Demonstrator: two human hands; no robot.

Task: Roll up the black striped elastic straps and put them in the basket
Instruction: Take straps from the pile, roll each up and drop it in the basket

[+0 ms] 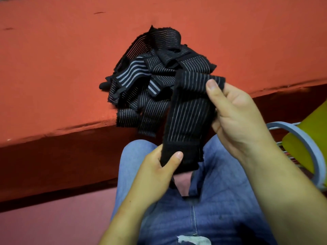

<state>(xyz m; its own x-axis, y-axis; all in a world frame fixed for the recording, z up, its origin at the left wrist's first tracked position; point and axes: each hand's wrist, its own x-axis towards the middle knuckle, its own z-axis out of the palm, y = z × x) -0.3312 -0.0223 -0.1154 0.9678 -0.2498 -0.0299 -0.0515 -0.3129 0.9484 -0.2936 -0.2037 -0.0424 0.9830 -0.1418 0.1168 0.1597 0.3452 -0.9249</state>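
Holding one black striped strap [187,117] taut between both hands, the person sits in front of the red surface [53,68]; the head view is the only one.

The strap's long axis runs steeply, from low and near the lap up and slightly to the right, with its white stripes following that line. Its plain black end points down, pinched in the left hand [159,170] with the thumb pressed over the front and the fingers curled behind. Its upper end bends over at the top and is held by the right hand [235,117], thumb on the face of the cloth and fingers hidden behind it. Both hands are thus closed on the same strap, the left at the nearer, lower end and the right at the farther, higher end.

Rolling would likely start from the plain end in the left hand and travel up the strap toward the right hand.

The pile of unrolled straps [146,80] lies on the surface just beyond the held strap, spilling over the near edge. What appears to be the basket [306,138], with a grey rim and wire sides, sits to the person's right, nearer the right hand, beside the jeans [221,209].
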